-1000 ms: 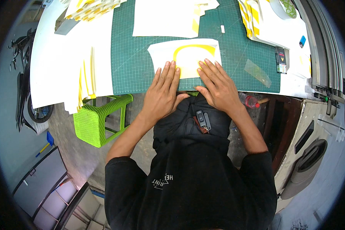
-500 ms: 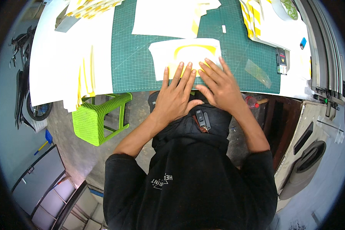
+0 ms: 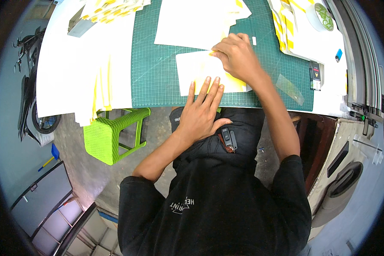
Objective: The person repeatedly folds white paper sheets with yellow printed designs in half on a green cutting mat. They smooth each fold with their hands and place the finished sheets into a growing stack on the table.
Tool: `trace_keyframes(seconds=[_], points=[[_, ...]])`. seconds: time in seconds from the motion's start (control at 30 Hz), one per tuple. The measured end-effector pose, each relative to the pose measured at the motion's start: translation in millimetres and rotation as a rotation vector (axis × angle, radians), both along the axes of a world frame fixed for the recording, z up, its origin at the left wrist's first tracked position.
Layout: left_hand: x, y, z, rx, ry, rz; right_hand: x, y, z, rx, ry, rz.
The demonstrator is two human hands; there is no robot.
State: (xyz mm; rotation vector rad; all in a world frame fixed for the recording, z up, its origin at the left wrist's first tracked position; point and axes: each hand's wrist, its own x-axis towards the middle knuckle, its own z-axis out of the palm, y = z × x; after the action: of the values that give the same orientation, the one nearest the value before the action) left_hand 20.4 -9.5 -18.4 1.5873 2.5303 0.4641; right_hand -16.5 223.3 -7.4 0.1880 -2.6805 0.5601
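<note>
A white and yellow folded paper point(image 3: 190, 70) lies near the front edge of the green cutting mat point(image 3: 158, 87). My left hand point(image 3: 202, 109) rests flat on its near part, fingers stretched and a little apart, thumb out to the side. At the paper's far edge my right hand point(image 3: 239, 57) is closed, its fingertips pinching a yellow bit of that edge. The right hand and wrist cover the paper's right side. Just beyond lies a larger stack of white sheets point(image 3: 192, 23), close to the right fingertips.
Yellow-and-white paper pieces point(image 3: 115, 9) are piled far left, with more point(image 3: 102, 85) hanging over the near edge. On the right are a tape roll point(image 3: 322, 17), a small black box point(image 3: 315, 76), a blue lighter point(image 3: 338, 55) and a clear plastic strip point(image 3: 290, 89). A green stool point(image 3: 100, 143) stands below.
My right hand has gone from lying flat at the paper's near side to pinching its far edge. The yellow arc on the paper no longer shows. My left hand stays flat.
</note>
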Motion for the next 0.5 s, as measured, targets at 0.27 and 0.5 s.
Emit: trace_keyframes(seconds=[0.27,0.5], points=[[-12.2,5.0,-8.5,0.098,0.006,0.064,4.5,2.0,-28.5,-0.045,0.119,-0.149],[-47.0,7.6,2.7,0.105,0.030,0.141,4.5,0.1,-28.6,-0.037,0.117,-0.167]])
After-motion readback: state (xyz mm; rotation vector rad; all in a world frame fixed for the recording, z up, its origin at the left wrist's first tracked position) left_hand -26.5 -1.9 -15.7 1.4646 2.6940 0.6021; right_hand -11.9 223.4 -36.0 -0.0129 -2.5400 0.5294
